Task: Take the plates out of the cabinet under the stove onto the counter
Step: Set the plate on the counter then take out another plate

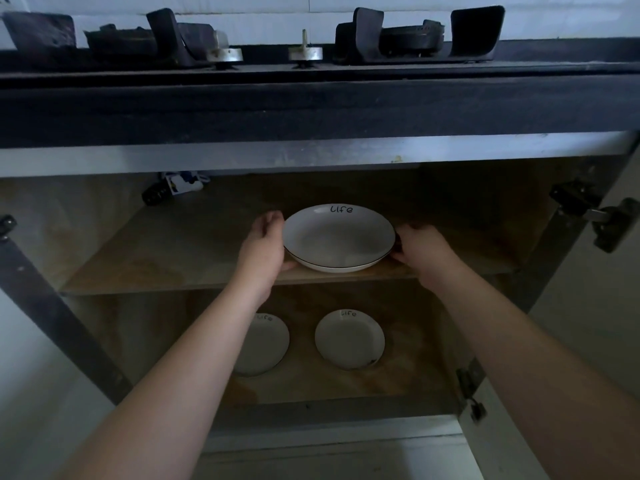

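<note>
A white plate [337, 237] with a thin dark rim and the word "life" sits on the upper shelf [173, 258] of the open cabinet under the stove; it looks like two plates stacked. My left hand [265, 245] grips its left edge and my right hand [420, 249] grips its right edge. On the lower shelf lie two more white plates: one [349, 339] in the middle and one [266, 344] to its left, partly hidden by my left forearm.
The stove [311, 57] with two burners and two knobs stands on the dark counter edge [311, 109] above. Cabinet doors hang open at both sides, with hinges [602, 216] on the right. A small dark and white object [173, 187] lies at the back left of the upper shelf.
</note>
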### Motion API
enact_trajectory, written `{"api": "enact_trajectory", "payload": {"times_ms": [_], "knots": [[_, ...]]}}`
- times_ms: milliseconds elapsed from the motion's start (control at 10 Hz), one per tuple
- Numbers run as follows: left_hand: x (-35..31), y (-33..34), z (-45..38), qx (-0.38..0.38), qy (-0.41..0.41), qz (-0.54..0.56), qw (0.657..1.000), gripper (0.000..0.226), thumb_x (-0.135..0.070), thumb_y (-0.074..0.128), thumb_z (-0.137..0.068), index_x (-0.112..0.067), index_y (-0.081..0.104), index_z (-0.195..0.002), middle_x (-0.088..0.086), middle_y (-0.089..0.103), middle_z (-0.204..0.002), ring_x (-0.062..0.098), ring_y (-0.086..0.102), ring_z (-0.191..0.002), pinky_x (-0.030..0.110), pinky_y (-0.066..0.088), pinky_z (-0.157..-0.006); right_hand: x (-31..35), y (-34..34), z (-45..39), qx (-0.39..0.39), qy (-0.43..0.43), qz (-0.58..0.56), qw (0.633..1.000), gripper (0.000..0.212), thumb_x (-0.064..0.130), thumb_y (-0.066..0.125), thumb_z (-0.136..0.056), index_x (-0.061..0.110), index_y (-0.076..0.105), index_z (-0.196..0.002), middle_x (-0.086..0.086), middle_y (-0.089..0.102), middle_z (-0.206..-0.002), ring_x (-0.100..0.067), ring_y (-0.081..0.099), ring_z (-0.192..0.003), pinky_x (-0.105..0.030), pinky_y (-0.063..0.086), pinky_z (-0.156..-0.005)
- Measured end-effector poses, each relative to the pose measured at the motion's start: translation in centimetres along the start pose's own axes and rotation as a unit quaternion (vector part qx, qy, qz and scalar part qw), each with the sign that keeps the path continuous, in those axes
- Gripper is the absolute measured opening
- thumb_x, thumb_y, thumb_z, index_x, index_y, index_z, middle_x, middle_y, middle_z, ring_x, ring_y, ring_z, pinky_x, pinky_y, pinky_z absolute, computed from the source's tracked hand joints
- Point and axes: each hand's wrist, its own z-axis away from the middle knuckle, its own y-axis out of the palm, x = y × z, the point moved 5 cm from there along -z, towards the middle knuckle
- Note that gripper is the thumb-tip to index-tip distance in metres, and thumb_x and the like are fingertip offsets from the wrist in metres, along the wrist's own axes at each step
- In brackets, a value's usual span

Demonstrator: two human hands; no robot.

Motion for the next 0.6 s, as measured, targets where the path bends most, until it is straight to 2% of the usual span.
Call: {"api": "enact_trajectory", "payload": {"times_ms": [100, 200, 300, 400, 500, 600], "knots": [[-0.2, 0.1, -0.4, 0.006, -0.111, 0.128, 0.986, 0.053, -0.054, 0.046, -0.096, -0.031, 0.041, -0.144, 0.006, 0.048, -0.144, 0.017, 0.056, -0.093, 0.034, 0.059, -0.052, 0.3, 0.2, 0.6, 0.035, 0.014, -0.106, 0.994, 0.039, 0.012, 0.055, -0.095, 0.004, 0.048, -0.133, -0.017, 0.055, -0.131, -0.026, 0.058, -0.112, -0.029, 0.053, -0.078], [-0.5, -0.2, -0.5, 0.011, -0.153, 0.162, 0.975, 0.055, -0.049, 0.048, -0.097, -0.025, 0.039, -0.145, 0.012, 0.050, -0.140, 0.032, 0.051, -0.122, 0.043, 0.059, -0.052, -0.1, 0.1, 0.6, 0.051, 0.055, -0.261, 0.962, 0.035, 0.009, 0.047, -0.096, -0.005, 0.051, -0.129, -0.024, 0.056, -0.131, -0.033, 0.058, -0.118, -0.028, 0.056, -0.074], [-0.6, -0.3, -0.2, 0.023, -0.182, 0.175, 0.967, 0.051, -0.045, 0.049, -0.097, -0.022, 0.042, -0.142, 0.014, 0.058, -0.122, 0.031, 0.058, -0.102, 0.048, 0.059, -0.052, -0.5, -0.2, 0.7, 0.048, 0.062, -0.266, 0.961, 0.027, 0.005, 0.047, -0.096, -0.001, 0.056, -0.120, -0.017, 0.060, -0.119, -0.035, 0.058, -0.117, -0.029, 0.058, -0.072], [-0.6, -0.1, 0.3, 0.036, -0.205, 0.146, 0.967, 0.037, -0.043, 0.049, -0.099, -0.015, 0.052, -0.124, 0.011, 0.059, -0.105, 0.029, 0.060, -0.089, 0.051, 0.060, -0.053, -0.8, -0.6, 0.7, 0.037, 0.102, -0.220, 0.970, 0.019, -0.001, 0.051, -0.093, 0.015, 0.060, -0.085, -0.008, 0.060, -0.093, -0.032, 0.058, -0.112, -0.040, 0.056, -0.087], [-0.8, 0.2, 0.9, 0.047, -0.202, 0.111, 0.972, 0.026, -0.041, 0.050, -0.099, -0.017, 0.056, -0.094, 0.010, 0.058, -0.105, 0.029, 0.060, -0.097, 0.050, 0.062, -0.059, -1.4, -0.6, 0.9, 0.037, 0.124, -0.242, 0.962, 0.016, 0.002, 0.055, -0.092, 0.013, 0.059, -0.081, -0.008, 0.061, -0.090, -0.028, 0.061, -0.100, -0.034, 0.055, -0.072], [-0.9, 0.2, 1.3, 0.072, -0.193, 0.115, 0.972, 0.029, -0.041, 0.052, -0.097, -0.013, 0.056, -0.104, 0.010, 0.055, -0.115, 0.033, 0.060, -0.107, 0.049, 0.062, -0.062, -1.5, -0.8, 1.3, 0.048, 0.112, -0.241, 0.963, 0.011, 0.004, 0.055, -0.093, 0.012, 0.062, -0.095, -0.006, 0.062, -0.093, -0.023, 0.063, -0.093, -0.030, 0.055, -0.063]]}}
